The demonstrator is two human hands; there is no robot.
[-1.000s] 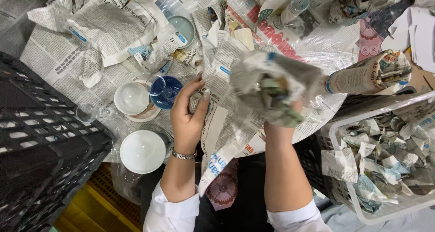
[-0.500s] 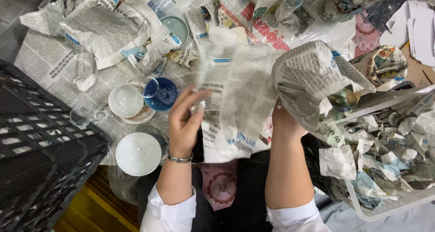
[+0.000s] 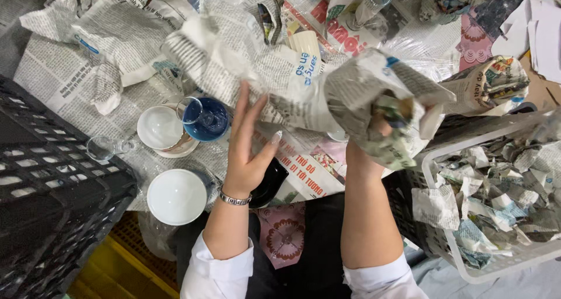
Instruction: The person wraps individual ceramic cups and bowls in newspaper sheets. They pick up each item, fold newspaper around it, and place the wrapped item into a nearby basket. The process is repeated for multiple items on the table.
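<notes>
Newspaper-wrapped bundle looks crumpled, gripped by right hand.

Newspaper-wrapped bundle sitting raised above table, crumpled grey print bulging round hidden object, open torn end facing down-right; loose sheet trailing leftward off it, hanging creased and half unfurled.

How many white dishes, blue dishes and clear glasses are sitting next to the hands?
White dishes: 2, a bowl and a cup
Blue glass bowl: 1
Small clear glass: 1
Total: 4
</notes>
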